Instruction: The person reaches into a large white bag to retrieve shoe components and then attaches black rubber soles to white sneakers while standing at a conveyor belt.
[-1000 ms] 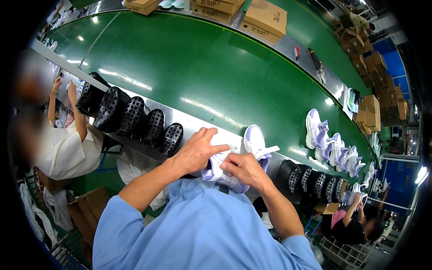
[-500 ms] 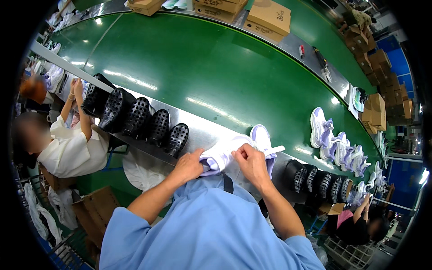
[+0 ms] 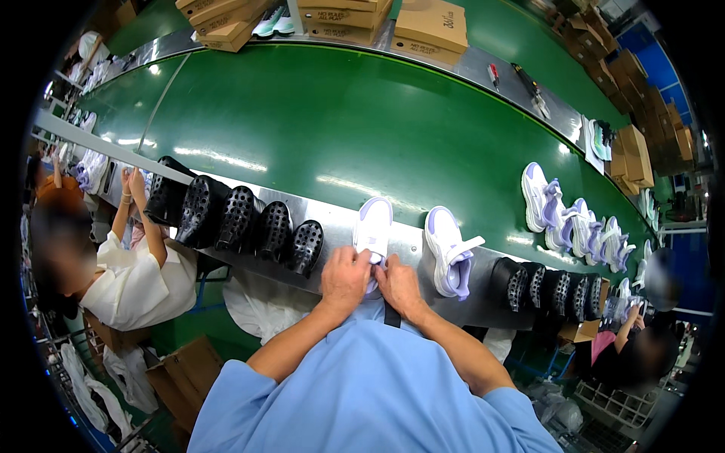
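A white and lavender sneaker (image 3: pixel 375 221) rests on the metal ledge in front of me, toe pointing away. My left hand (image 3: pixel 345 281) has its fingers bent over the sneaker's strap area, pressed close to the ankle opening. From the other side, my right hand (image 3: pixel 399 286) pinches at the same place, fingertips almost meeting the left ones. Just what the fingertips grip is partly hidden by the hands. To the right stands the other sneaker (image 3: pixel 444 238), upright, its white strap sticking out to the side, touched by neither hand.
Black perforated shoe lasts (image 3: pixel 242 219) line the ledge (image 3: pixel 411 245) at left, and more lasts (image 3: pixel 559 285) at right. Beyond runs a green conveyor belt (image 3: pixel 302 113), with several sneakers (image 3: pixel 578 226) on its right. Shoe boxes (image 3: pixel 430 30) sit along the far edge. Co-workers are at both sides.
The sneaker in my hands has turned from lying crosswise to standing toe-away on the ledge. My hands have come together at its ankle opening, the left moving right. The view has shifted slightly.
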A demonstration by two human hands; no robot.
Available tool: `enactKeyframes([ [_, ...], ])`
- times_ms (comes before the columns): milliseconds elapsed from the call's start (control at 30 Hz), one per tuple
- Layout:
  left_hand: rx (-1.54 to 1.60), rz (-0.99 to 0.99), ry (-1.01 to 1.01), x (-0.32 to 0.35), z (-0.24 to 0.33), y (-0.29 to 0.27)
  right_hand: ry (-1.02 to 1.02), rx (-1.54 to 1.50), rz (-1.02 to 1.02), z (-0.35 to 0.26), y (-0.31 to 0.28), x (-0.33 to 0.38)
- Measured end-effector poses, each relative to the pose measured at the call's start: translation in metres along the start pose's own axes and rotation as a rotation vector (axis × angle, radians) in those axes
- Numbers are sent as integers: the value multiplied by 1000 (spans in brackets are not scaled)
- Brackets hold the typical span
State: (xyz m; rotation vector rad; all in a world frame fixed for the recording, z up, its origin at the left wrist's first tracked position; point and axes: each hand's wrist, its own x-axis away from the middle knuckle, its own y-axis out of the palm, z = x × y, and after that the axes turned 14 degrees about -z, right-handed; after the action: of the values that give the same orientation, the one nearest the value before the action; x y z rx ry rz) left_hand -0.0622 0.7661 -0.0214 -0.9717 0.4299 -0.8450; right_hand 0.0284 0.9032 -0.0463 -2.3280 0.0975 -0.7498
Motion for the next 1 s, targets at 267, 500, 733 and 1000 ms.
enactKeyframes([
  [267, -150, -161, 596, -34, -11, -12, -46, 73, 15, 5, 6, 1],
  [500, -243, -318, 617, -37, -8, -29, -30, 14, 52, 6, 3, 1],
  [733, 146, -263, 276, -18, 42, -24, 221, 48, 684, 77, -97, 95],
  [1000, 313, -495, -55, -75, 72, 81, 328, -413, 339, 69, -67, 59],
])
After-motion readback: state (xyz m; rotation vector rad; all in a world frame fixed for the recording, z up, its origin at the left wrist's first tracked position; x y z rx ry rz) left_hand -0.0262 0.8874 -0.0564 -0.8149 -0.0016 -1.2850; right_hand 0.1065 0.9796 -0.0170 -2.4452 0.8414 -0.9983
